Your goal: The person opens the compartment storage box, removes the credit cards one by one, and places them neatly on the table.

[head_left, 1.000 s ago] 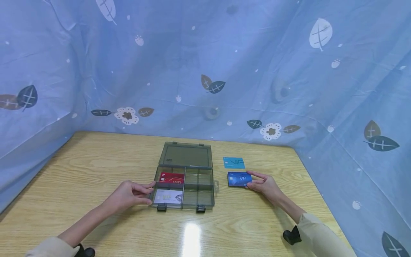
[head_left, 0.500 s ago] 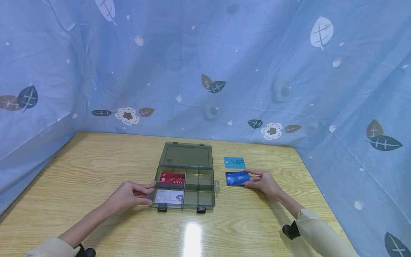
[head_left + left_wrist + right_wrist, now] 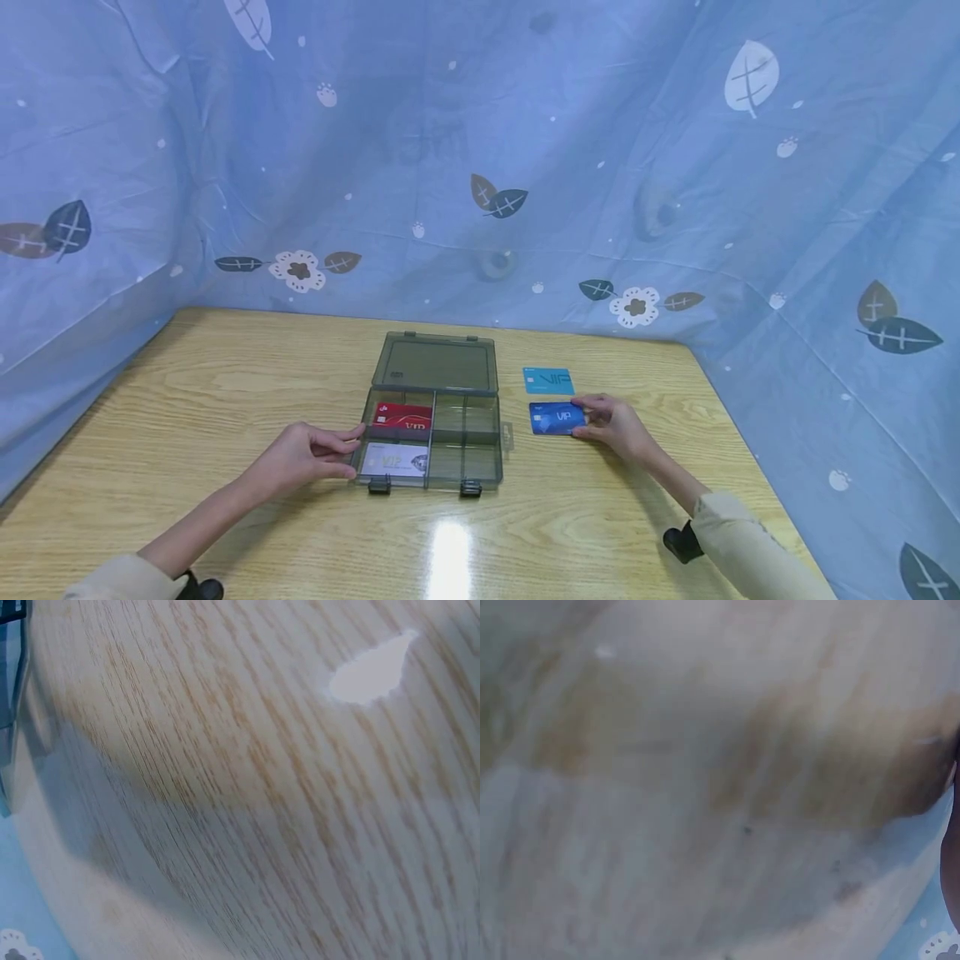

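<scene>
The right hand [image 3: 615, 427] pinched a flat, dark-blue card [image 3: 551, 418] — the left hand [image 3: 298, 454], thumb and finger spread, touched a smoky plastic box [image 3: 465, 437] (rectangular, divided)

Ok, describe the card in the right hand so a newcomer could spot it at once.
On the wooden table sits an open, divided box. Right of it in the head view lies a light blue card. Just nearer the viewer is the deep blue card: darker than that neighbour, marked VIP in white, and pinched by the right hand.
</scene>
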Demonstrator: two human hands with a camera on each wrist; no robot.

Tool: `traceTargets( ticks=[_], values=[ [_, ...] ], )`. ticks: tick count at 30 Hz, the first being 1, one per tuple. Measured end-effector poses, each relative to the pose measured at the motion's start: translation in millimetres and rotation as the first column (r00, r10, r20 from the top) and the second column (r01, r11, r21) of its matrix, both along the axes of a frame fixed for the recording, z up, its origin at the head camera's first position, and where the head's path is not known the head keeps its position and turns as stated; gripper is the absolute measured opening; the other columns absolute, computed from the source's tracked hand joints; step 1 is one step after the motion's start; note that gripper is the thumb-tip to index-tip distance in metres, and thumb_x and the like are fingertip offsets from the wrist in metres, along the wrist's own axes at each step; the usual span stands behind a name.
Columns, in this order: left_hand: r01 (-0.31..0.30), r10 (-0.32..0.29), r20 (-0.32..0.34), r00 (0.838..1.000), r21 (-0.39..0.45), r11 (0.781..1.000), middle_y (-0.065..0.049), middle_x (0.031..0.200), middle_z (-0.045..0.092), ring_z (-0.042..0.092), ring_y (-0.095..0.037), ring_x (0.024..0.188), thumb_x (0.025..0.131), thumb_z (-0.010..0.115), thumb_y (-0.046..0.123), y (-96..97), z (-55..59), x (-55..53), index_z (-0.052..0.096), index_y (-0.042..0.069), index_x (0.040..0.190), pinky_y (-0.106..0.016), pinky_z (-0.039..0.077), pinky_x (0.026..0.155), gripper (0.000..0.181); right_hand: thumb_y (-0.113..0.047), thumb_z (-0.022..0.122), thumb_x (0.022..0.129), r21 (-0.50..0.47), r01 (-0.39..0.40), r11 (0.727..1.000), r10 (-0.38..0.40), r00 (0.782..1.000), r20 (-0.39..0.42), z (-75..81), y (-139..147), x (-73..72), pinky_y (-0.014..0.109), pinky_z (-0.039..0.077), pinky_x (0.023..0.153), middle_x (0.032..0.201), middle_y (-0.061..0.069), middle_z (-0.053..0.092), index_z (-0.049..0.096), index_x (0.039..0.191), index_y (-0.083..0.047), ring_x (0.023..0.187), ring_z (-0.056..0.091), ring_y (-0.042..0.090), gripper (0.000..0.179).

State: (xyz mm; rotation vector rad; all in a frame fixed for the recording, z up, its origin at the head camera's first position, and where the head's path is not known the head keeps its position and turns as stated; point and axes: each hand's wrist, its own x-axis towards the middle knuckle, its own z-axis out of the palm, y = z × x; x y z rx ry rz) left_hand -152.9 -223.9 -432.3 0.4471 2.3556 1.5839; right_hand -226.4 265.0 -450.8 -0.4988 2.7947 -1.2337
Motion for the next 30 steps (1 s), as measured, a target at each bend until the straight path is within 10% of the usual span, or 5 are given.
traceTargets(
  ticks=[8, 30],
  values=[
    [-0.004, 0.004, 0.000, 1.000, -0.004, 1.000, -0.029, 0.128, 0.052, 0.063, -0.034, 0.106, 0.074, 0.082, 0.014, 0.6, 0.8, 0.2, 0.071, -0.007, 0.100, -0.025, 0.057, 0.077, 0.034, -0.010, 0.080, 0.078, 0.052, -0.009, 0.999, 0.017, 0.990, -0.141, -6.7, 1.6, -0.7, 0.049, 0.047, 0.094, 0.120, 0.022, 0.062, 0.066, 0.116, 0.007, 0.099, 0.062, 0.030, 0.044],
    [-0.006, 0.006, -0.001, 1.000, -0.005, 1.000, -0.028, 0.128, 0.053, 0.063, -0.033, 0.106, 0.074, 0.082, 0.015, 0.5, 0.3, -0.3, 0.072, -0.006, 0.100, -0.025, 0.057, 0.077, 0.035, -0.011, 0.081, 0.075, 0.022, -0.135, 0.991, 0.136, 0.988, -0.074, -7.2, 8.0, -9.0, 0.036, 0.047, 0.097, 0.121, 0.023, 0.062, 0.065, 0.118, 0.004, 0.118, 0.054, 0.040, 0.048]
  ],
)
